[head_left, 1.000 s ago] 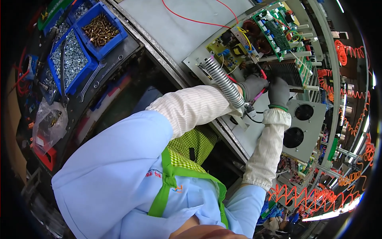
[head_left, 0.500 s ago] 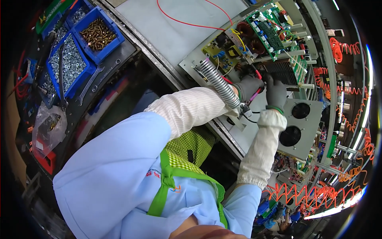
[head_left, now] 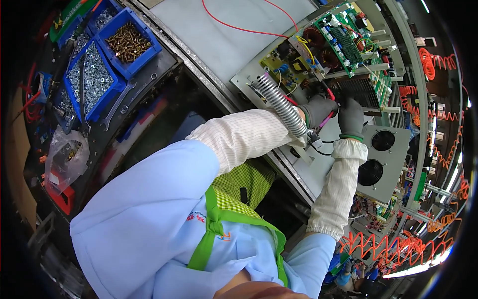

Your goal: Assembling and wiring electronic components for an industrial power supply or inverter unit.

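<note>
My left hand (head_left: 317, 110), in a dark grey glove, is closed at the red-sleeved cable (head_left: 330, 93) inside an open electronics chassis (head_left: 240, 81). A purple wire (head_left: 326, 120) comes out below its fingers. Close on the right, my gloved right hand (head_left: 351, 117) reaches to the lower edge of the black finned heat sink (head_left: 354, 92); its fingertips are lost in the dark there. A large silvery coil spring (head_left: 283, 105) crosses in front of my left wrist. Beyond the hands are a yellowish circuit board (head_left: 284, 65) and a green circuit board (head_left: 342, 47).
Blue bins of brass screws (head_left: 128, 44) and silvery washers or nuts (head_left: 91, 77) stand at the left, beside a wrench (head_left: 118, 105) and a plastic bag (head_left: 66, 157). A grey panel with two round fans (head_left: 383, 160) lies at the right. Red coiled hoses (head_left: 398, 246) hang beyond.
The whole view has shifted slightly, so everything sits a little further right. My right hand's fingers have moved a little at the heat sink; my left hand stays at the cable.
</note>
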Tool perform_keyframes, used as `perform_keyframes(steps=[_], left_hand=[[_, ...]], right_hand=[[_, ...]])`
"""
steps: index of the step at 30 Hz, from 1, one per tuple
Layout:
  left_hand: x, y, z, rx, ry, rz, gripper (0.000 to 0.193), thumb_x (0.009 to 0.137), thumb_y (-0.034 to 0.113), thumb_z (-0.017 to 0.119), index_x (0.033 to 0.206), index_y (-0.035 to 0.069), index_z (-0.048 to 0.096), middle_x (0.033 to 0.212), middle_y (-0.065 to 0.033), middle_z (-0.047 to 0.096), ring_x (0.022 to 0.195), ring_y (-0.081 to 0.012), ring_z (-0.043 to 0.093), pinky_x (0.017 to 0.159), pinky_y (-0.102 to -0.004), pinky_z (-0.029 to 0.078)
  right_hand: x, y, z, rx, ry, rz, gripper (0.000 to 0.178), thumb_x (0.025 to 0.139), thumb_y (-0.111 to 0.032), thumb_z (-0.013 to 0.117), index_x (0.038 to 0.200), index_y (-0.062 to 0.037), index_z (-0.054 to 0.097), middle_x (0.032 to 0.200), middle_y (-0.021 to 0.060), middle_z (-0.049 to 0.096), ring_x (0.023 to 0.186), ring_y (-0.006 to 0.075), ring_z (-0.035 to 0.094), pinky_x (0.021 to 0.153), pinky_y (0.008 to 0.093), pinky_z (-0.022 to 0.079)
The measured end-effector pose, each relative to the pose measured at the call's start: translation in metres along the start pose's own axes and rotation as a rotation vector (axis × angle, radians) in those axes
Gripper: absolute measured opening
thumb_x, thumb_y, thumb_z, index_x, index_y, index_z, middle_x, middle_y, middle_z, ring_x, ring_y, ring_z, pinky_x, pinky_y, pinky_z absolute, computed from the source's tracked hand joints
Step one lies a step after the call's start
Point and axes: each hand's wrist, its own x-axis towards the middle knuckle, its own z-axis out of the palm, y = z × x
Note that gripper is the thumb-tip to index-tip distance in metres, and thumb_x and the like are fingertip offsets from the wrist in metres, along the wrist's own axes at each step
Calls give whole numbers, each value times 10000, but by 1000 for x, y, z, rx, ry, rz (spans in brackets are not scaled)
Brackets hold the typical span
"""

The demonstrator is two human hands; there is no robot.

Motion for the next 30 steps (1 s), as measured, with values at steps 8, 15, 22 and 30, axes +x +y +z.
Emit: perform_keyframes(steps=[8,15,22,30], left_hand=[[4,-8,4,-745,14,-313,272,784,57,553,1039,107,633,946,-169,635,887,-321,617,776,-363,492],[-3,-3,1,-59,16,8,283,745,32,579,1019,88,619,959,-195,613,892,-352,605,769,-380,486],[-3,-5,0,21,48,103,257,759,51,576,1012,78,617,960,-179,621,884,-352,606,779,-392,478],[7,-10,7,34,-113,52,173,805,109,571,963,82,634,902,-157,637,861,-333,620,774,-388,476]], right_hand=[[3,-9,-8,-96,-66,8,238,810,-275,544,881,-61,622,815,191,632,781,397,607,668,495,477],[5,-18,-5,-204,-126,247,375,872,-394,465,863,-74,661,851,191,652,807,377,626,705,484,490],[-2,-5,0,-50,-60,288,406,881,-412,466,877,-49,648,853,217,633,815,411,602,714,502,468],[-21,-15,-45,415,-92,286,254,876,-278,552,906,-28,590,821,229,610,778,414,575,657,441,445]])
